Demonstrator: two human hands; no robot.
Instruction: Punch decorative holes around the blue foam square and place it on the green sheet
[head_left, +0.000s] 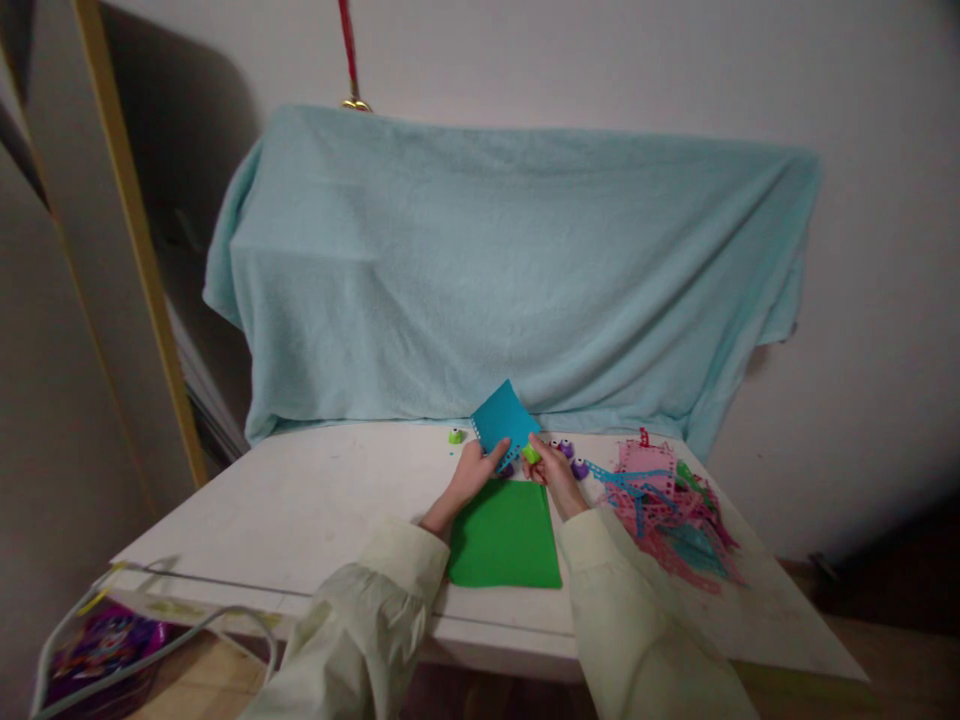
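Left hand [471, 472]: grip pinches the blue sheet [504, 415] by its near side, thumb on top
Blue sheet: at the far middle of the desk [300, 490], tilted, holes along its edges
Right hand [553, 472]: grip closed on a lime-green piece [531, 454] at the sheet's right corner
Green sheet [506, 540]: flat, nearer, between the sleeves [630, 590]
Purple pieces [580, 468]: just right of the right hand
Paper scraps [649, 485]: heaped on the right, mostly pink

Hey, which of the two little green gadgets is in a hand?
The green gadget gripped by the right hand, beside the blue sheet. The other sits on the table, left of that sheet, untouched.
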